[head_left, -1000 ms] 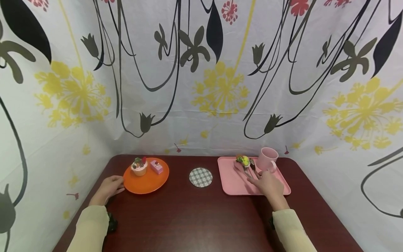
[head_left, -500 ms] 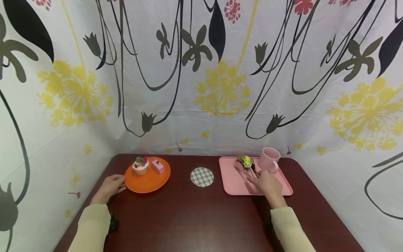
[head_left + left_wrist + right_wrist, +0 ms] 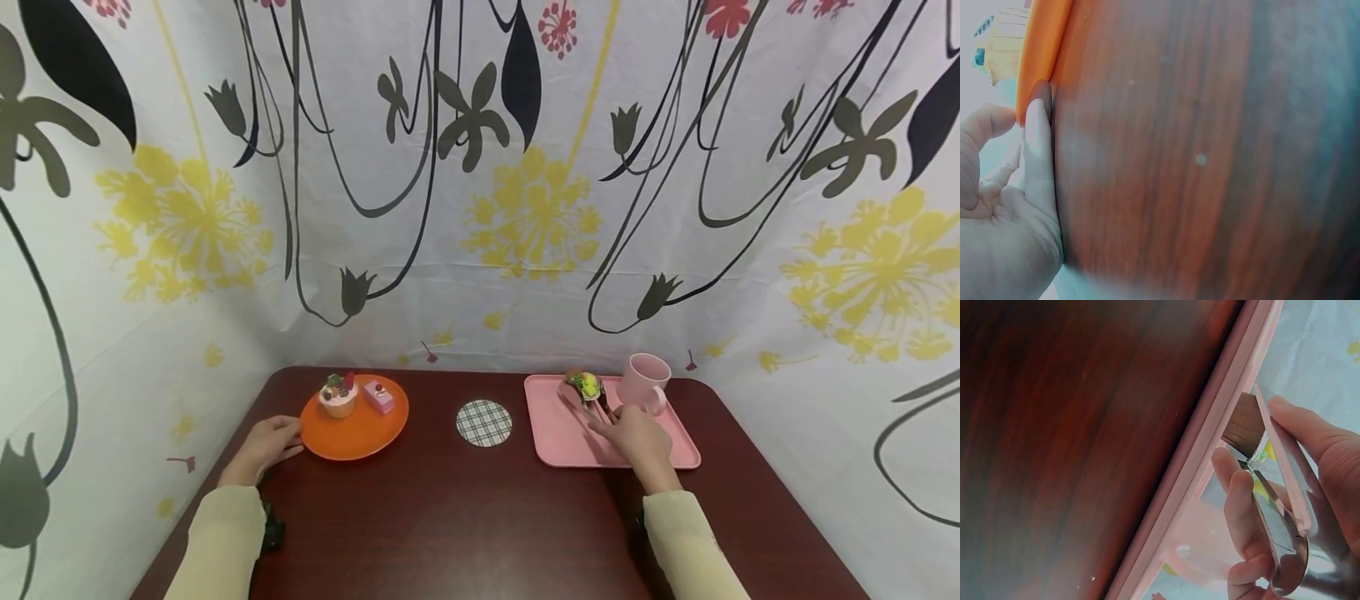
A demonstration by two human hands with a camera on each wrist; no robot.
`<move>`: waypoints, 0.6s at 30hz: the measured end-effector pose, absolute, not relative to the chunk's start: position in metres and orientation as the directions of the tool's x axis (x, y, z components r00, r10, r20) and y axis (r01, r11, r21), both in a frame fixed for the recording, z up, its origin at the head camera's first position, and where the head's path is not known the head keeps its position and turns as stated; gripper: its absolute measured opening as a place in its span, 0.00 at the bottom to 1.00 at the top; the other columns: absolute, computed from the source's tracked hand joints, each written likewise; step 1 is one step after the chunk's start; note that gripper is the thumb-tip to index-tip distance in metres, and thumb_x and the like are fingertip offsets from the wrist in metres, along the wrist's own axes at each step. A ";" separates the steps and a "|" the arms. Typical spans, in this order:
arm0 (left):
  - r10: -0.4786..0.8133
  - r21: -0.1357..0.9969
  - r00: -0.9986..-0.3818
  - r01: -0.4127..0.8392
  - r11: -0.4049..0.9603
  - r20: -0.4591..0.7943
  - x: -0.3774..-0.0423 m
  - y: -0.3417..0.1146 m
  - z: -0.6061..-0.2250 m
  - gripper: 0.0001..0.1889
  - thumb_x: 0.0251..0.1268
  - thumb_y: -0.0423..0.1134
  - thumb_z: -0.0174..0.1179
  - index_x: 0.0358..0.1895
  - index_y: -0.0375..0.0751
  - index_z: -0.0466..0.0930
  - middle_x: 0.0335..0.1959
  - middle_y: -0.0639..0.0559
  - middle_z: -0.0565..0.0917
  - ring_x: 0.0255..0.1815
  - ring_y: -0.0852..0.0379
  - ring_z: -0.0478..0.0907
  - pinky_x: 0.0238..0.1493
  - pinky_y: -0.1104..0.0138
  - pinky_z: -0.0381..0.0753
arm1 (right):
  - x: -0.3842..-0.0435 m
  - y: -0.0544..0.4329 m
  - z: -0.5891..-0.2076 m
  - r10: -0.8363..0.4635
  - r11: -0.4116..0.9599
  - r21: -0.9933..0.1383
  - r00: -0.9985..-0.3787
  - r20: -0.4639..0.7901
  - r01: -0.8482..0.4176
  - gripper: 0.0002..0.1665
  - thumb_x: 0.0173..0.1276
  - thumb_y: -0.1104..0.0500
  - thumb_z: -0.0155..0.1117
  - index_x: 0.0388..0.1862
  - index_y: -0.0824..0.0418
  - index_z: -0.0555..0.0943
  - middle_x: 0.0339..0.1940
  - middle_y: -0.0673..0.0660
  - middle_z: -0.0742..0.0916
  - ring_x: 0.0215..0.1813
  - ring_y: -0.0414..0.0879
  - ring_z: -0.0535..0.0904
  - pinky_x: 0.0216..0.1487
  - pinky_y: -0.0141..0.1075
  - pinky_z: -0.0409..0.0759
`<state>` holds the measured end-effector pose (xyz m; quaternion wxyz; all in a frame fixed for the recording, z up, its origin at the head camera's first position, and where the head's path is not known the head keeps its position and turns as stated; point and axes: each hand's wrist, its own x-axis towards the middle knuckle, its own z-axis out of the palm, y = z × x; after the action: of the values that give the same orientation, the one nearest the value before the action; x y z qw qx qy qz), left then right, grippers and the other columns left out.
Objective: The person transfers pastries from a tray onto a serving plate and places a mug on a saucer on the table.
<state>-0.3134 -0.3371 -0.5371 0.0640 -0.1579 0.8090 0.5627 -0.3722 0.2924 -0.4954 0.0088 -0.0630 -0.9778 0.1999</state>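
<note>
My left hand [image 3: 266, 442] pinches the near-left rim of an orange plate [image 3: 352, 446]; in the left wrist view the thumb is above the rim and a finger lies under it against the table. On that plate sit a fruit-topped cupcake [image 3: 339, 398] and a pink cake slice [image 3: 379, 397]. My right hand [image 3: 641, 437] holds metal tongs [image 3: 1290, 575] over a pink tray [image 3: 551, 446], thumb on one arm and fingers on the other. The tongs' ends are around a small pastry [image 3: 590, 385] with yellow and green topping. Fingers partly hide it in the right wrist view.
A pink mug [image 3: 643, 382] stands on the tray's back right, close to my right hand. A round checked coaster [image 3: 483, 423] lies between plate and tray on the dark wooden table [image 3: 450, 517]. Patterned fabric [image 3: 420, 325] hangs behind and at both sides.
The tongs' ends have drawn slightly closer around the pastry. My left hand keeps its hold on the plate. The head view has shifted a little.
</note>
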 end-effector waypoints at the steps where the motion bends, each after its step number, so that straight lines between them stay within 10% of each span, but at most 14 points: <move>1: -0.184 0.889 -0.942 -0.328 0.319 -0.282 -0.314 -0.337 -0.537 0.30 0.87 0.43 0.47 0.77 0.19 0.62 0.71 0.24 0.73 0.53 0.55 0.85 0.52 0.67 0.92 | -0.373 0.292 -0.495 0.126 0.912 -0.392 -0.992 -0.009 0.119 0.31 0.68 0.33 0.73 0.20 0.54 0.77 0.16 0.51 0.72 0.26 0.50 0.72 0.25 0.43 0.63; 18: -0.174 0.892 -0.942 -0.328 0.312 -0.286 -0.315 -0.342 -0.541 0.30 0.87 0.43 0.48 0.77 0.20 0.63 0.68 0.26 0.75 0.50 0.58 0.85 0.50 0.68 0.92 | -0.368 0.291 -0.501 0.111 0.919 -0.386 -0.992 0.055 0.081 0.27 0.68 0.35 0.74 0.29 0.58 0.85 0.17 0.52 0.73 0.25 0.49 0.71 0.24 0.42 0.62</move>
<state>-0.3147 -0.3420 -0.5411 0.0680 -0.1556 0.8072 0.5653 -0.3677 0.2913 -0.5006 0.0381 -0.0489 -0.9787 0.1955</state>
